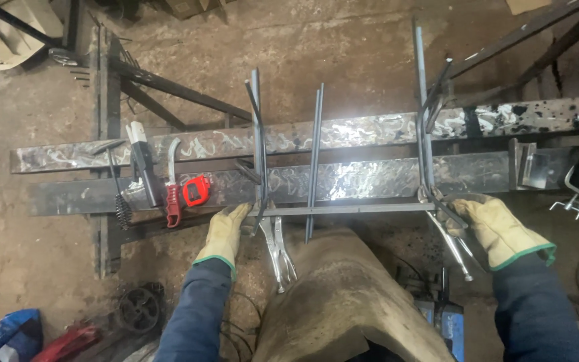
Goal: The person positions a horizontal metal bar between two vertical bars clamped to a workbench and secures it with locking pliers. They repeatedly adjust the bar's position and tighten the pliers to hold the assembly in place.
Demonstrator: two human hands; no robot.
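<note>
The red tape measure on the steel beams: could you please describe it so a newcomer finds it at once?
Look along the nearer of the two long steel beams toward its left end. Among the tools there, the tape measure is the small, boxy red case right of the red-handled clamp.

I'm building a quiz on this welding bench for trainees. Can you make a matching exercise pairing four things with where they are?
Things:
1. left hand
2. right hand
3. red tape measure
4. middle upright rod

Places:
A. lying on the steel beam, left of the frame
B. at the crossbar's right end
C. between the two outer uprights
D. at the crossbar's left end, by locking pliers

Pairs: 1-D, 2-B, 3-A, 4-C
</note>
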